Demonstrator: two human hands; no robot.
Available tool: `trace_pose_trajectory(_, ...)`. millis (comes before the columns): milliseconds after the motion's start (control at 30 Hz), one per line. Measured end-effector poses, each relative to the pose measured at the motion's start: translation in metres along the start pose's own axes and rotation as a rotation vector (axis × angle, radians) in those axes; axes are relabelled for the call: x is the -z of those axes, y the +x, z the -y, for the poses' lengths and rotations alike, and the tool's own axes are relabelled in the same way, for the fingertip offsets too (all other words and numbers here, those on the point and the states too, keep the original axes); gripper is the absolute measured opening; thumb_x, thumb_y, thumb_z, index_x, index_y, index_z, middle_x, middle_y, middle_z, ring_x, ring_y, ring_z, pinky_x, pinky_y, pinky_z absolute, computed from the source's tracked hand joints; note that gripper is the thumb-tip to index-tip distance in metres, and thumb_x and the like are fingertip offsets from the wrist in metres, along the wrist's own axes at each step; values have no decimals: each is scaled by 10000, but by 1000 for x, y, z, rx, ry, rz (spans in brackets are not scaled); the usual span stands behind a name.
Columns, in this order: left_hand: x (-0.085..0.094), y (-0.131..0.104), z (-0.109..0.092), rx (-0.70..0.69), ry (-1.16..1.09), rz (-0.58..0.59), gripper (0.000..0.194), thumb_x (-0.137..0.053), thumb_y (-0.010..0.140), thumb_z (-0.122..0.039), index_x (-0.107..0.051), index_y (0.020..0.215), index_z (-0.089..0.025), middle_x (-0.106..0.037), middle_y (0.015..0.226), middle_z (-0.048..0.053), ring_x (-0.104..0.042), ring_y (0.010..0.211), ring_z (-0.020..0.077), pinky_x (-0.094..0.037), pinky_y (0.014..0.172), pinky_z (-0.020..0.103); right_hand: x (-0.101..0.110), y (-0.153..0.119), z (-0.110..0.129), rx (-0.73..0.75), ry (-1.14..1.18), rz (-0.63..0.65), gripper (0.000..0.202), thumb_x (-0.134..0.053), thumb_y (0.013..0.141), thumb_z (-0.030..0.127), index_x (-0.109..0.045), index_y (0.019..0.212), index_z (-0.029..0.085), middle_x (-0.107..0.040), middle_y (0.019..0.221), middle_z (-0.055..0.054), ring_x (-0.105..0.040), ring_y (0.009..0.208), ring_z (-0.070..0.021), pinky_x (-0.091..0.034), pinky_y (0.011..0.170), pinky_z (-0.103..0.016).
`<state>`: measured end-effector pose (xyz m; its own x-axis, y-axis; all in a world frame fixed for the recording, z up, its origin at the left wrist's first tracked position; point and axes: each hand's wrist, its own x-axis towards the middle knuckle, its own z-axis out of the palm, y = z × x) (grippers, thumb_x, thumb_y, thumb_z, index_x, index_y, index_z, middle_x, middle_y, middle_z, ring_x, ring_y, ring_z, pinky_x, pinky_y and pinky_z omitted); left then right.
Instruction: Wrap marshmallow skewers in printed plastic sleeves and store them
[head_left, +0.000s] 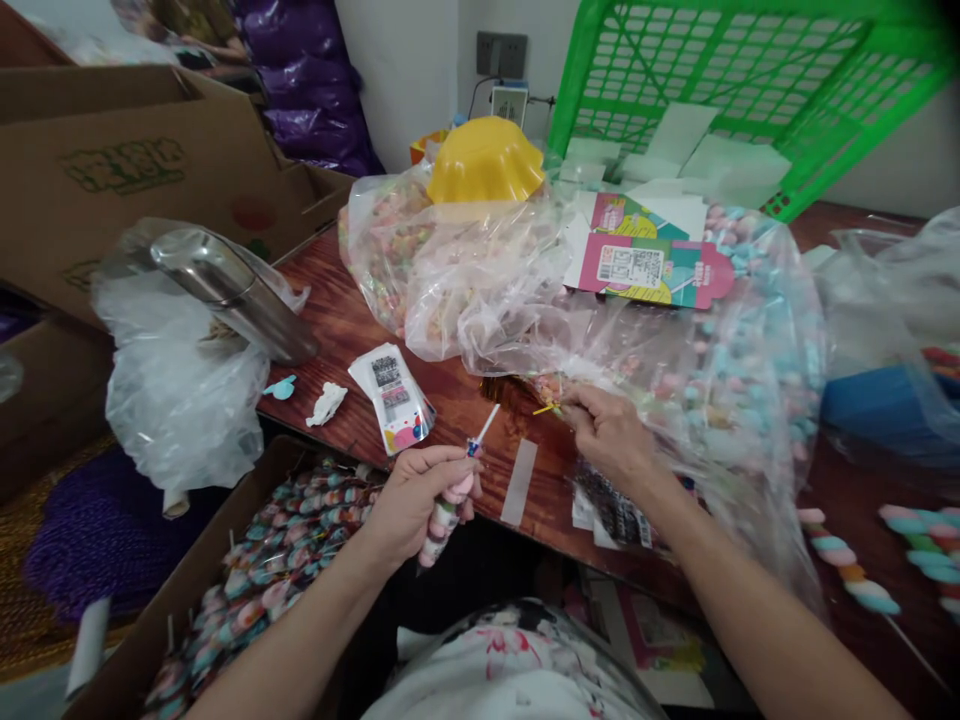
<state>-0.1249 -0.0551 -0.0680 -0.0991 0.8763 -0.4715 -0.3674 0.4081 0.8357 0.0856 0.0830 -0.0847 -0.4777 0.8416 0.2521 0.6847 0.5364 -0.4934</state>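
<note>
So the left hand (416, 495) has its fingers closed around a wrapped candy skewer (444, 520), clamped on it just under the blue tie. The skewer is tilted at the front edge of the table (326, 270), white stick poking up past the fingertips.

The right hand (615, 435) is over by the clear bags, fingertips bunched together right at a yellow strip (544, 409). Can't tell if it's actually pinched or just touching. Some gold ties (504, 392) lie just beside it.

Between the hands there's a pale strip (519, 483) flat on the wood, plus a stack of cards (391, 395) behind the left hand. More skewers (262, 580) fill a box below, left of the table edge. Further back: a steel flask (236, 295), a yellow bowl (486, 165) sitting on the bags.
</note>
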Motion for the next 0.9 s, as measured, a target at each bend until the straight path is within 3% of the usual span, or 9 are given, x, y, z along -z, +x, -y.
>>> trace_pose_trajectory(167,3,1,-4,3,-124,-21,227,-719,656,-314,-610,648,-115,-599,556,9,-513,364,98,-263,254,137,-5,-19,-4,-53,190,20,141,-450,801,185,-558,710,190,-566,584,16,-544,575,-129,-408,578,-232)
trace_pose_trajectory(367,-9,-2,-1,20,-117,63,232,-700,693,-330,-629,680,-110,-615,592,22,-536,398,94,-300,281,133,-8,-33,3,-89,269,-5,175,-368,875,215,-507,771,191,-586,646,17,-503,492,-91,-387,512,-214)
trace_pose_trajectory(533,-16,-2,-2,7,-61,62,270,-711,686,-363,-636,675,-103,-616,586,31,-527,395,92,-270,263,127,-5,-35,8,-63,99,-3,101,-495,809,202,-571,743,195,-604,725,-15,-551,708,-153,-401,665,-270)
trace_pose_trajectory(733,-17,-3,6,-19,-65,-8,248,-717,688,-352,-638,699,-117,-616,591,17,-533,403,90,-269,270,123,-19,-29,31,-30,-204,100,152,-529,851,272,-638,790,185,-624,867,-77,-545,850,-212,-360,713,-312)
trace_pose_trajectory(900,-21,-4,7,-7,-100,-6,247,-714,685,-346,-641,724,-113,-621,598,23,-542,410,94,-311,305,138,-32,-23,38,42,-355,133,162,-464,847,122,-612,788,151,-611,880,-110,-518,872,-223,-336,731,-323)
